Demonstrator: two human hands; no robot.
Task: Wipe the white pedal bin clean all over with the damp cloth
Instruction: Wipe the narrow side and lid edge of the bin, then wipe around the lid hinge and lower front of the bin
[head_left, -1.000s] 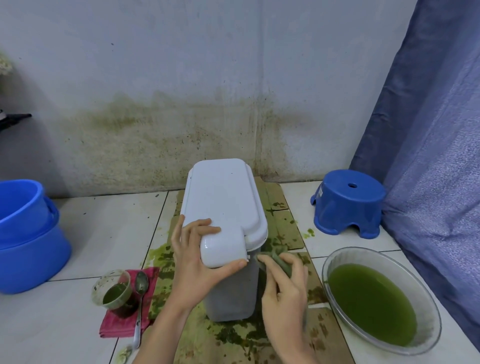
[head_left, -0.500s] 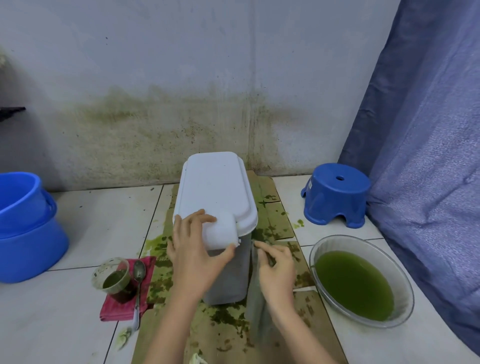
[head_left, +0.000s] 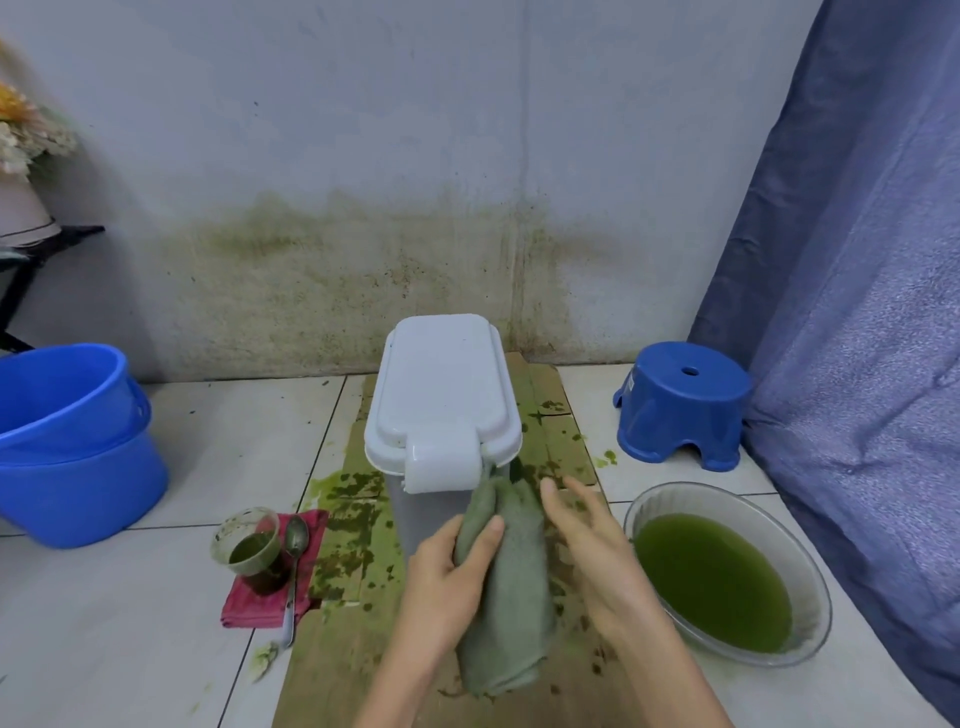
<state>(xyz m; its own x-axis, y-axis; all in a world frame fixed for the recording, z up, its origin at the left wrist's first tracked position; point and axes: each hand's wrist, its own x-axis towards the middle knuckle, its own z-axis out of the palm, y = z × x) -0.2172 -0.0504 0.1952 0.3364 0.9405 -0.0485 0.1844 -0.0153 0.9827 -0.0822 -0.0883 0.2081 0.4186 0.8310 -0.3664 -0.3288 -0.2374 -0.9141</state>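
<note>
The bin (head_left: 441, 395) is white. The cloth (head_left: 506, 587) is grey-green. At left sit blue tubs (head_left: 67, 447); at right a blue stool (head_left: 683, 405) and a blue-violet curtain (head_left: 857, 312). The glass bowl (head_left: 727, 577) holds green liquid. The cardboard (head_left: 358, 551) is brown with green blotches. A red rag (head_left: 254, 597) lies under the cup (head_left: 252, 543).

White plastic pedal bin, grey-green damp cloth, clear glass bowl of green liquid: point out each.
White plastic pedal bin (head_left: 441, 384), head view, middle of its lid.
Grey-green damp cloth (head_left: 511, 587), head view, middle of the fold.
Clear glass bowl of green liquid (head_left: 815, 582), head view, right rim.
</note>
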